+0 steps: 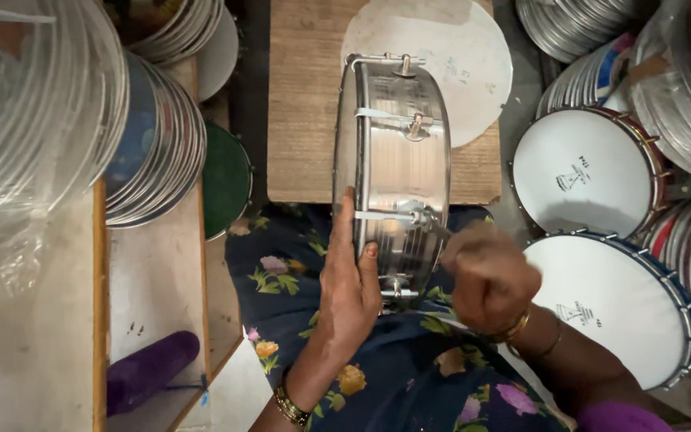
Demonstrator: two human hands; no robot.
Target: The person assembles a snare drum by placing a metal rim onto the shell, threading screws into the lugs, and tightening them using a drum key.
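A shiny metal frame drum (397,152) stands on its edge, resting on my lap over a dark floral cloth (377,376). My left hand (349,284) lies flat against the drum's left rim and steadies it. My right hand (489,280) is closed in a fist around a small metal tool whose tip sits on a tension lug (416,214) on the drum's shell. Further lugs (416,124) and hooks run along the shell above it.
A wooden board (305,104) with a loose white drum skin (457,56) lies ahead. Two finished white-headed drums (581,172) (609,304) rest at the right. Stacks of metal rims (157,144) stand left and top right. A purple roll (149,370) lies at lower left.
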